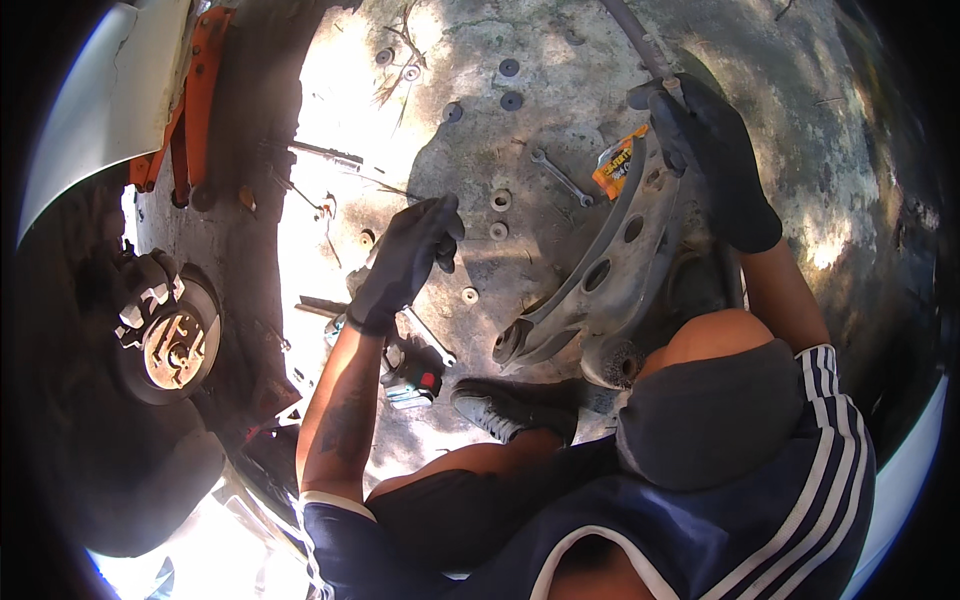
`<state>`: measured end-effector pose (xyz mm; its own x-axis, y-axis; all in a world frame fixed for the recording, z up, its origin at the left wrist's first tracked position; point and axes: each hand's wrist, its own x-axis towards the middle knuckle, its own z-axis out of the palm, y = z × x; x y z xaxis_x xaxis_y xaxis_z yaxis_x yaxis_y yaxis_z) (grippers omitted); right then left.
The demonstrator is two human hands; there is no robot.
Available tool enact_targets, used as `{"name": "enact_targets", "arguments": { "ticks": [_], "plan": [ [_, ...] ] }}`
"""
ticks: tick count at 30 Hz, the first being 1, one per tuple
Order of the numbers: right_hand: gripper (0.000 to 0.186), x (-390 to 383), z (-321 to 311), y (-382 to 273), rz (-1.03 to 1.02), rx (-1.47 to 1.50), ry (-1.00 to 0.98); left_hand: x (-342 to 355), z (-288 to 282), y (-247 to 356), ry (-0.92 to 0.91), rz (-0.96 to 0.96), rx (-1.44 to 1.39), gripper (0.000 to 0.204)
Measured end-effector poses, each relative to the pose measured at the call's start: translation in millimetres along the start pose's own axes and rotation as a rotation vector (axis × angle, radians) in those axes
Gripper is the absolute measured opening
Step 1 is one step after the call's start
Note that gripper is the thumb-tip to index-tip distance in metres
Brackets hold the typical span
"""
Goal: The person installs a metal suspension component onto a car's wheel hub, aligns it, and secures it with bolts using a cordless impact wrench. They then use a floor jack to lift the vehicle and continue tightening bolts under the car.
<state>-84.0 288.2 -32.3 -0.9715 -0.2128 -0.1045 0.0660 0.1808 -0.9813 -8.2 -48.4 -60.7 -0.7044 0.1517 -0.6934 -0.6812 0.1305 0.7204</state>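
My right hand [712, 165], in a dark glove, is closed round the lower end of a long metal rod [636, 35] that runs out past the top edge. Just below that hand lies the far end of a grey car control arm [610, 262], a curved part with oval holes and a bushing at its near end. My left hand [405, 258], also gloved, hangs over the ground left of the control arm. Its fingers are curled together, and whatever they may hold is hidden.
Several washers and bushings [500, 200] lie scattered on the concrete. A wrench [562, 178] is beside an orange packet [620, 163]. Near my shoe [492, 412] are a second wrench [430, 335] and a power tool [412, 372]. At left are a brake disc [175, 348] and an orange jack [203, 90].
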Motion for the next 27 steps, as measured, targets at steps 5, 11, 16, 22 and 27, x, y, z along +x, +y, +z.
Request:
{"name": "enact_targets", "arguments": {
  "ticks": [5, 11, 16, 22, 27],
  "plan": [
    [0.026, -0.1, 10.1, 2.6, 0.032, -0.11, -0.026, 36.8, -1.0, -62.1, 0.203, 0.352, 1.075, 0.039],
    [0.033, -10.9, 24.3, 21.5, -0.174, -0.158, -0.131, 58.1, 31.4, -100.9, 0.162, 0.321, 1.284, 0.034],
    [0.032, -12.0, 33.7, 12.3, -0.341, -0.214, -0.256, 65.1, 26.7, -111.1, 0.208, 0.315, 1.134, 0.023],
    [0.031, -14.5, 36.5, 13.9, -0.363, -0.273, -0.333, 49.9, 24.3, -47.1, 0.216, 0.357, 0.338, 0.014],
    [0.03, -17.5, 44.5, 18.2, -0.42, -0.288, -0.263, 11.4, 69.5, 27.8, 0.368, 0.445, 0.122, 0.018]
  ]
}}
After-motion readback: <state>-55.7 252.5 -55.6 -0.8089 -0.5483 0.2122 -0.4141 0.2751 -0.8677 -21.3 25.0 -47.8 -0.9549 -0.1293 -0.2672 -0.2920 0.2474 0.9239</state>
